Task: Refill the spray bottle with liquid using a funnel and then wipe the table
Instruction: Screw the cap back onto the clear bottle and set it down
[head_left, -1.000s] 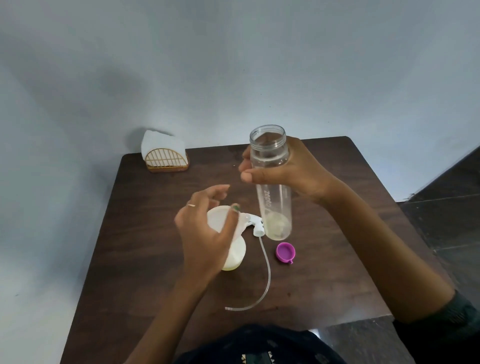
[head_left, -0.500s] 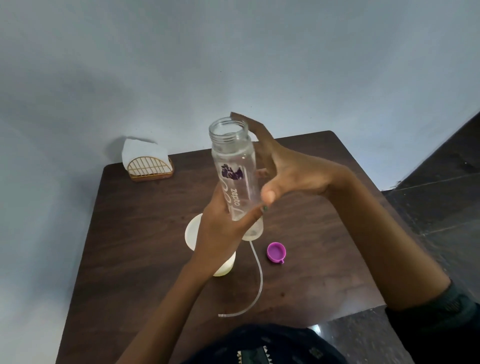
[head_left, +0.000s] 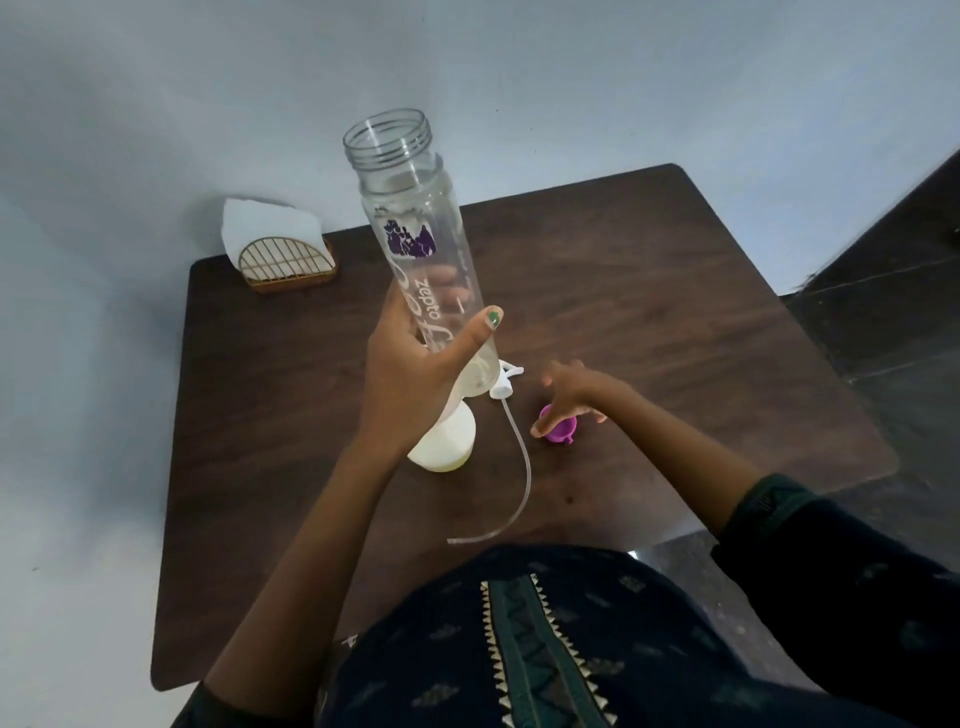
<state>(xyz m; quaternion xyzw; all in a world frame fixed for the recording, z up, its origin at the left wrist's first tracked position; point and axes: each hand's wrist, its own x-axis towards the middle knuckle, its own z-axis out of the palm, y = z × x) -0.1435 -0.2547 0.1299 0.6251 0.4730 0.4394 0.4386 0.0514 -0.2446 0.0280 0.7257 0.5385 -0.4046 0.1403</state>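
My left hand (head_left: 410, 374) grips a tall clear bottle (head_left: 410, 208) round its lower half and holds it tilted above the table, its open threaded mouth uppermost and a little pale liquid at the bottom. Under that hand a white spray bottle body (head_left: 447, 441) stands on the table, partly hidden. The white spray head (head_left: 504, 382) lies beside it with its long clear tube (head_left: 519, 467) curving toward me. My right hand (head_left: 571, 389), blurred, is down on a small purple cap-like piece (head_left: 558, 434), thumb on one side and fingers on the other.
The dark brown wooden table (head_left: 675, 312) stands against a pale wall. A gold wire napkin holder (head_left: 285, 260) with white napkins sits at the back left corner. Dark floor lies off the table's right edge.
The clear bottle passed from my right hand to my left. My right hand let go, dropped to the table and closed round the purple piece.
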